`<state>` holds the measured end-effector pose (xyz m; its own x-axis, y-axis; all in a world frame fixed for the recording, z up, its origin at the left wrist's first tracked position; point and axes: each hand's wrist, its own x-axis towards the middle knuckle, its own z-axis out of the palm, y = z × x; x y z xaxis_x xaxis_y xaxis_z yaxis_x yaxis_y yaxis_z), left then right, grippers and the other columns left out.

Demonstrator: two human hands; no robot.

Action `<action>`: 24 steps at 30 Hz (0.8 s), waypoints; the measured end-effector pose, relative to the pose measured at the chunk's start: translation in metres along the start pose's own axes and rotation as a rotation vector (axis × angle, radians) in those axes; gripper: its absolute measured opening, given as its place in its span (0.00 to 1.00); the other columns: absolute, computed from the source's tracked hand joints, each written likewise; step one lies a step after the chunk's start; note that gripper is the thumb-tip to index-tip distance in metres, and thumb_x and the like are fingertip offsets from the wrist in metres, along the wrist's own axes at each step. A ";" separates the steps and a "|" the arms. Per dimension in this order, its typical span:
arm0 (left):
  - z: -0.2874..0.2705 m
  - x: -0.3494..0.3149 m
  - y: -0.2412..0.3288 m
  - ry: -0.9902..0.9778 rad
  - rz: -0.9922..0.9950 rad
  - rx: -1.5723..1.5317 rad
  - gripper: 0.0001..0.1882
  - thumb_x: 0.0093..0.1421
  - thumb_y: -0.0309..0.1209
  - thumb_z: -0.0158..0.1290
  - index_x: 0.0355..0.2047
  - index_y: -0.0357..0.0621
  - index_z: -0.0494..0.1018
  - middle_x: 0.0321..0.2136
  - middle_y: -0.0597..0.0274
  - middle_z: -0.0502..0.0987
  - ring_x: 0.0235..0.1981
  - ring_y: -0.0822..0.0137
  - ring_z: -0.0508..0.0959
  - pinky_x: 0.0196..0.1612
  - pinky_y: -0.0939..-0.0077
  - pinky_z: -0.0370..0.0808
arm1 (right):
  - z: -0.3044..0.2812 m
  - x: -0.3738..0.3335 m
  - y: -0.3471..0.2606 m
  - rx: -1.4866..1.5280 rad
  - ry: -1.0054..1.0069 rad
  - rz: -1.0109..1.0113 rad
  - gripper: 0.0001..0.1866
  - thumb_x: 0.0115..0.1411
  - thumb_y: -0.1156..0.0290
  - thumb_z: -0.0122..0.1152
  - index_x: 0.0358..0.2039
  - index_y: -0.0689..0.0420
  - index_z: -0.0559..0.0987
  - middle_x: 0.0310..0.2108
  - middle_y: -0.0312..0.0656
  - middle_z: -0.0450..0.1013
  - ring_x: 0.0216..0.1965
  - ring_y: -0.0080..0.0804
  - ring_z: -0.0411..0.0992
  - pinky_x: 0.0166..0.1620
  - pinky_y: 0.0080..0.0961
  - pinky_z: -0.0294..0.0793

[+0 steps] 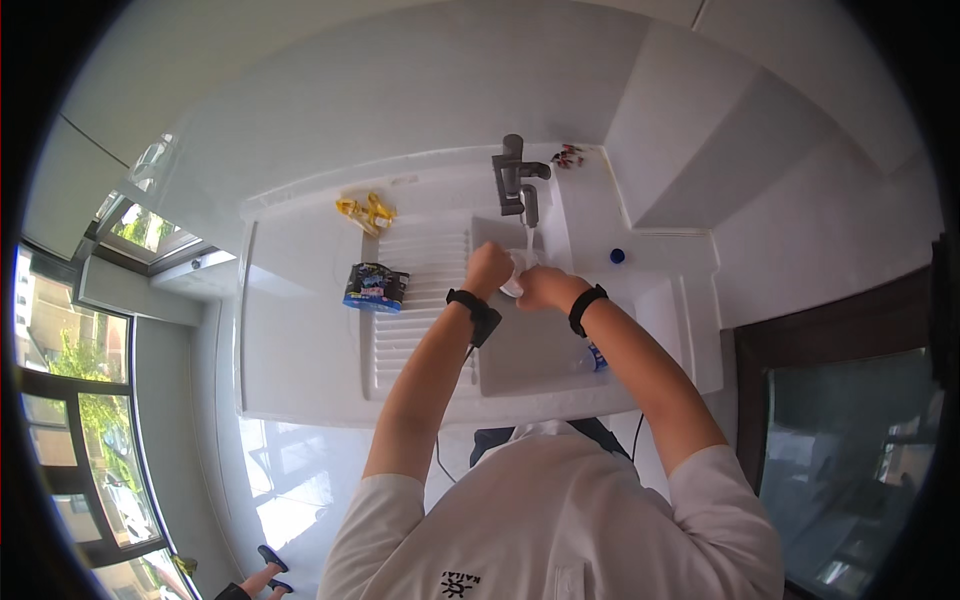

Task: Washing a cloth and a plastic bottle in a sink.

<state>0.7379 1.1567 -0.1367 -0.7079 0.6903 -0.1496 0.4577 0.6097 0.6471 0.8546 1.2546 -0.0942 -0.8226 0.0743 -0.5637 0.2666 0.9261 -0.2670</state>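
Observation:
Both my hands meet over the white sink basin (530, 365), just below the running tap. My left hand (488, 268) is closed on the left side of a small white item (515, 276); my right hand (550, 289) grips it from the right. Its kind cannot be made out, since the fingers cover much of it. A stream of water (530, 238) falls from the dark grey faucet (512, 180) onto or right beside it. Partly behind my right forearm, a blue-and-white container (597, 357) rests in the basin.
Left of the basin is a ribbed washboard (420, 345), with a black-and-blue pouch (376, 288) at its edge. A crumpled yellow packet (366, 212) lies farther back. A dark blue cap (617, 256) and small reddish bits (568, 156) sit right. Another person's legs (262, 577) show lower left.

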 end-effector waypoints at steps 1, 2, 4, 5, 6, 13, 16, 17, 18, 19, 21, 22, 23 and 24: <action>0.000 -0.004 0.000 0.002 0.003 0.005 0.13 0.56 0.33 0.53 0.29 0.33 0.80 0.33 0.35 0.79 0.39 0.37 0.79 0.43 0.50 0.76 | 0.007 0.004 0.004 0.002 0.006 -0.001 0.24 0.52 0.60 0.58 0.47 0.58 0.80 0.47 0.51 0.78 0.50 0.45 0.76 0.52 0.37 0.75; 0.005 -0.004 0.001 0.047 0.017 -0.003 0.13 0.56 0.33 0.53 0.29 0.33 0.79 0.33 0.35 0.79 0.39 0.37 0.79 0.43 0.49 0.76 | 0.012 0.007 0.011 0.055 0.026 -0.001 0.24 0.52 0.59 0.59 0.47 0.58 0.81 0.46 0.50 0.78 0.50 0.46 0.76 0.52 0.37 0.75; 0.013 0.000 -0.001 0.089 0.032 -0.009 0.14 0.56 0.33 0.52 0.29 0.33 0.79 0.33 0.34 0.79 0.39 0.36 0.79 0.43 0.49 0.76 | 0.018 0.006 0.017 0.111 0.047 -0.001 0.24 0.51 0.58 0.59 0.46 0.59 0.81 0.44 0.49 0.79 0.50 0.47 0.76 0.52 0.38 0.75; 0.014 -0.001 -0.008 0.110 0.017 -0.047 0.14 0.56 0.34 0.52 0.29 0.32 0.79 0.33 0.34 0.79 0.39 0.36 0.79 0.43 0.49 0.76 | 0.016 -0.001 0.010 0.087 0.141 -0.061 0.22 0.52 0.60 0.59 0.45 0.58 0.81 0.44 0.49 0.79 0.49 0.47 0.76 0.51 0.38 0.75; 0.015 -0.001 -0.015 0.129 0.003 -0.085 0.14 0.56 0.34 0.52 0.29 0.32 0.78 0.33 0.34 0.79 0.39 0.36 0.79 0.43 0.49 0.76 | 0.014 -0.009 0.004 0.064 0.235 -0.119 0.20 0.53 0.61 0.59 0.43 0.58 0.81 0.43 0.48 0.79 0.48 0.48 0.76 0.51 0.39 0.75; 0.021 0.015 -0.032 0.024 -0.063 -0.068 0.13 0.58 0.33 0.51 0.29 0.34 0.80 0.29 0.46 0.81 0.39 0.44 0.81 0.42 0.56 0.78 | 0.012 -0.048 0.023 0.421 0.991 0.163 0.18 0.59 0.62 0.58 0.47 0.58 0.75 0.40 0.50 0.78 0.42 0.49 0.77 0.44 0.41 0.76; 0.013 0.012 -0.054 -0.092 0.377 0.500 0.13 0.58 0.33 0.53 0.27 0.34 0.80 0.28 0.49 0.82 0.36 0.50 0.82 0.39 0.61 0.79 | 0.003 -0.042 0.016 0.548 0.593 0.338 0.20 0.60 0.57 0.55 0.45 0.59 0.75 0.39 0.52 0.79 0.40 0.48 0.78 0.43 0.41 0.77; 0.016 0.013 -0.062 -0.055 0.293 0.238 0.11 0.57 0.32 0.55 0.25 0.36 0.81 0.28 0.50 0.82 0.35 0.52 0.82 0.37 0.63 0.79 | 0.009 -0.037 0.021 0.550 0.602 0.332 0.20 0.60 0.57 0.55 0.45 0.59 0.75 0.39 0.52 0.79 0.40 0.48 0.78 0.43 0.41 0.77; 0.018 0.015 -0.070 -0.017 0.206 -0.024 0.10 0.56 0.32 0.56 0.24 0.38 0.81 0.28 0.51 0.82 0.33 0.54 0.82 0.36 0.64 0.79 | 0.015 -0.030 0.024 0.480 0.669 0.299 0.20 0.61 0.56 0.53 0.45 0.59 0.76 0.36 0.50 0.79 0.36 0.44 0.78 0.40 0.38 0.77; 0.021 0.013 -0.050 -0.034 0.224 -0.028 0.10 0.56 0.32 0.56 0.24 0.38 0.81 0.28 0.51 0.82 0.33 0.54 0.82 0.36 0.64 0.79 | 0.025 -0.025 0.040 0.411 0.734 0.299 0.21 0.61 0.55 0.51 0.44 0.59 0.76 0.34 0.49 0.80 0.31 0.40 0.77 0.36 0.35 0.77; 0.003 -0.008 -0.004 -0.090 -0.152 -0.427 0.13 0.59 0.33 0.51 0.27 0.34 0.77 0.19 0.59 0.75 0.19 0.72 0.73 0.23 0.73 0.69 | 0.022 -0.025 0.053 0.669 0.540 0.292 0.18 0.60 0.58 0.50 0.40 0.61 0.78 0.29 0.47 0.79 0.27 0.38 0.77 0.33 0.34 0.76; -0.001 -0.012 -0.001 -0.080 -0.155 -0.429 0.13 0.59 0.33 0.51 0.27 0.34 0.77 0.19 0.59 0.75 0.19 0.72 0.73 0.23 0.73 0.69 | 0.019 -0.023 0.053 0.914 0.331 0.250 0.17 0.60 0.62 0.50 0.36 0.62 0.80 0.24 0.46 0.79 0.23 0.35 0.77 0.30 0.32 0.76; -0.004 -0.015 0.001 -0.096 -0.157 -0.470 0.13 0.59 0.33 0.51 0.28 0.34 0.77 0.19 0.58 0.75 0.18 0.71 0.72 0.22 0.73 0.69 | 0.019 -0.021 0.052 0.909 0.330 0.243 0.17 0.60 0.62 0.50 0.36 0.62 0.80 0.24 0.46 0.79 0.23 0.35 0.77 0.30 0.32 0.76; -0.007 -0.018 0.003 -0.115 -0.158 -0.512 0.13 0.59 0.34 0.51 0.29 0.34 0.77 0.19 0.58 0.75 0.17 0.70 0.72 0.21 0.72 0.68 | 0.019 -0.020 0.051 0.816 0.384 0.232 0.15 0.58 0.64 0.49 0.30 0.62 0.80 0.21 0.44 0.78 0.20 0.33 0.75 0.28 0.31 0.75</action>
<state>0.7485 1.1436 -0.1267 -0.6704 0.6614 -0.3364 0.0098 0.4611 0.8873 0.8938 1.2931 -0.1117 -0.7755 0.4770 -0.4136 0.5960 0.3372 -0.7287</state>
